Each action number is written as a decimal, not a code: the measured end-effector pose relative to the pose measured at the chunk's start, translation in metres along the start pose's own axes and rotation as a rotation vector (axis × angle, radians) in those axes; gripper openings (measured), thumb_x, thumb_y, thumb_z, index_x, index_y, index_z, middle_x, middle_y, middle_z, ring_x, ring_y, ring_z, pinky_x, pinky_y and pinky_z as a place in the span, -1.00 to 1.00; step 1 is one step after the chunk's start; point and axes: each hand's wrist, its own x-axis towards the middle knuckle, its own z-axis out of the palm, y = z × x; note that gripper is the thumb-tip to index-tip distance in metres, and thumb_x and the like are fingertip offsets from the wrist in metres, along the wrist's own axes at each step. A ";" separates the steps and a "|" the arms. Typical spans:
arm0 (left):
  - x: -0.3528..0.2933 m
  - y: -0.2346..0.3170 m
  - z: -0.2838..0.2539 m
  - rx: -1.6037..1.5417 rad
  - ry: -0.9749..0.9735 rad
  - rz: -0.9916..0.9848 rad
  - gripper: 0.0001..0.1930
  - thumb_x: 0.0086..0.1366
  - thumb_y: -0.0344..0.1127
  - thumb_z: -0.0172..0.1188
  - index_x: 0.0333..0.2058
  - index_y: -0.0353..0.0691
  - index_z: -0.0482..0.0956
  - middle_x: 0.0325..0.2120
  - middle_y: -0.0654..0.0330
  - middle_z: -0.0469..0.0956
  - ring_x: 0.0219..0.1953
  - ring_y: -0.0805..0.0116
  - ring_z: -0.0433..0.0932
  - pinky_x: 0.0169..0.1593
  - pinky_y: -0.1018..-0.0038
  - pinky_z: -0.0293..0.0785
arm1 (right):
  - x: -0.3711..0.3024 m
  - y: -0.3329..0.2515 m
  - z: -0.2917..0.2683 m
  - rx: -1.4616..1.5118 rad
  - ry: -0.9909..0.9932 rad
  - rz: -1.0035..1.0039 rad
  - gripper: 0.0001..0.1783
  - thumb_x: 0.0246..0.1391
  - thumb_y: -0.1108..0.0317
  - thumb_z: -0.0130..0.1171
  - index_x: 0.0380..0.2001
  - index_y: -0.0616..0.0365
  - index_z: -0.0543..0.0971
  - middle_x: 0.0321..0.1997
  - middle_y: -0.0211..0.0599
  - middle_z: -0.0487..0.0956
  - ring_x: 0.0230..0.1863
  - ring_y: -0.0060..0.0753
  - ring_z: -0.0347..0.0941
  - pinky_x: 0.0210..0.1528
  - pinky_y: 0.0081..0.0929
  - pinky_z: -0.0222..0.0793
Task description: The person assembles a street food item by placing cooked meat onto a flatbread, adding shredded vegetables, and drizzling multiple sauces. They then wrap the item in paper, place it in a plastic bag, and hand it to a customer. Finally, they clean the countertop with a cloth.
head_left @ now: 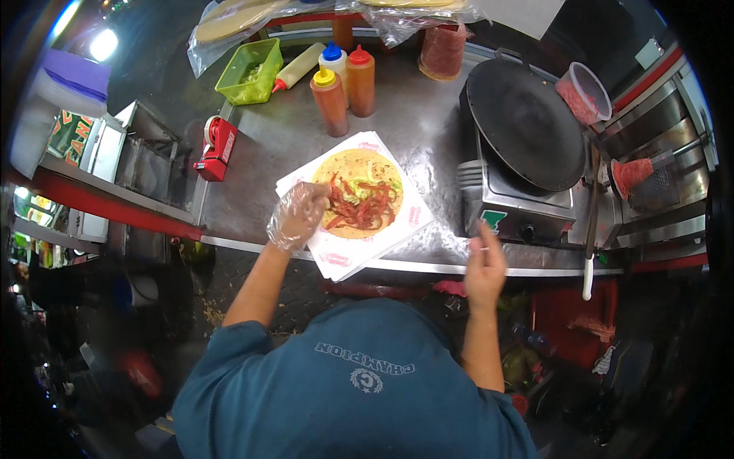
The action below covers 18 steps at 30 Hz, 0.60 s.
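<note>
At the tabletop's (pixel 256 153) rear-left corner, a green rectangular plastic tub (pixel 248 97) holds green shreds (pixel 253 74). Near the front edge, the gloved left hand (pixel 298 212), grip unclear, touches a round tan flatbread (pixel 353 165) on its right; the bare right hand (pixel 485 266) is released.

This looks like a food stall. A steel counter (pixel 264 149) spans the middle, bearing a filled flatbread (pixel 352 162) on paper (pixel 405 229). At upper right, a round griddle (pixel 524 126) sits over a burner (pixel 520 222); squeeze bottles (pixel 361 86) stand at upper centre, and bagged flatbreads (pixel 237 21) lie along the top edge.
</note>
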 end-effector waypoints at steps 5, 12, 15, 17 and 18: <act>-0.013 0.016 0.029 0.090 0.034 -0.057 -0.85 0.35 -0.39 0.27 -0.12 -0.18 0.66 -0.19 0.10 0.67 -0.15 0.13 0.68 0.01 0.25 0.60 | 0.119 0.041 -0.153 0.040 0.353 0.304 -0.51 0.42 0.16 0.17 0.30 0.12 0.51 -0.33 -0.31 0.63 -0.53 -0.61 0.44 -0.51 -0.58 0.38; 0.036 0.055 0.018 0.169 0.165 -0.387 -0.51 0.35 -0.13 0.33 0.19 -0.16 0.51 -0.01 0.04 0.63 0.00 0.15 0.65 0.24 0.27 0.52 | 0.194 0.168 -0.259 -1.060 -0.049 0.100 -0.36 0.20 0.05 0.36 0.27 0.11 0.55 -0.07 0.04 0.66 0.10 0.20 0.54 0.23 -0.10 0.40; 0.077 0.025 0.050 0.061 0.661 -0.311 -0.22 0.28 0.03 0.41 0.34 -0.19 0.32 0.11 -0.09 0.55 0.13 0.01 0.60 0.24 0.24 0.53 | 0.200 0.129 -0.245 -1.063 0.149 -0.030 -0.39 0.19 0.10 0.38 0.25 0.11 0.57 0.04 0.06 0.62 0.17 0.20 0.49 0.25 -0.07 0.36; 0.125 0.021 0.050 0.178 0.746 -0.361 0.00 0.15 0.10 0.52 0.41 -0.20 0.20 0.23 -0.20 0.45 0.23 -0.15 0.52 0.27 0.20 0.51 | 0.207 0.133 -0.245 -0.605 0.277 -0.172 -0.51 0.30 0.15 0.30 0.18 0.17 0.60 0.02 -0.08 0.61 0.05 -0.11 0.57 0.13 -0.23 0.45; 0.148 0.006 0.050 0.251 0.816 -0.248 -0.02 0.11 0.10 0.55 0.38 -0.19 0.25 0.19 -0.16 0.50 0.21 -0.11 0.54 0.25 0.19 0.51 | 0.204 0.106 -0.226 -0.376 0.309 -0.229 -0.55 0.33 0.15 0.28 0.16 0.18 0.61 -0.02 -0.14 0.63 0.00 -0.23 0.58 0.08 -0.31 0.47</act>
